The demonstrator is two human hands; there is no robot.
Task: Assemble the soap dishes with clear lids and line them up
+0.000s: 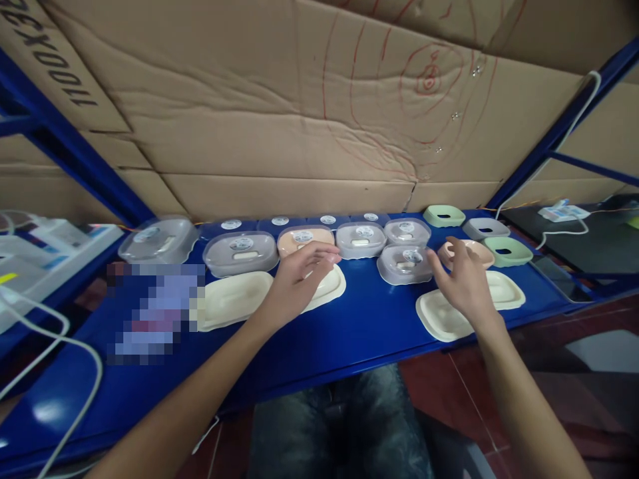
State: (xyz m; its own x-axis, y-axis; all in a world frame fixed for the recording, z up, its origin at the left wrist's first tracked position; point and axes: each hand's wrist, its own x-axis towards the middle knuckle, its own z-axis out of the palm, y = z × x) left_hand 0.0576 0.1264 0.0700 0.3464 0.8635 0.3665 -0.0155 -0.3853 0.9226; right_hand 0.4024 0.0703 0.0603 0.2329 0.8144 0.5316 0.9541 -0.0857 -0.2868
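Observation:
My left hand [299, 279] is open, its fingers stretched to the right and slightly curved. It hovers over a cream oval tray [333, 284] and hides part of it. A peach oval box with a clear lid [303, 237] stands just behind that hand. My right hand [464, 283] is open, thumb and fingers apart, above two cream oval trays [506, 289] near the front edge. Its fingertips reach over a peach oval frame [484, 255]; whether they touch it I cannot tell. Nothing shows in either hand. Left of my left hand lies another cream tray [237, 297].
Several lidded oval boxes [240, 253] line the back of the blue table [339, 332]. Green frames [509, 251] and a grey frame [486, 228] stand at the right, near a dark flat device [562, 278]. White cables [84, 346] hang over the left side. Cardboard [249, 100] walls the back.

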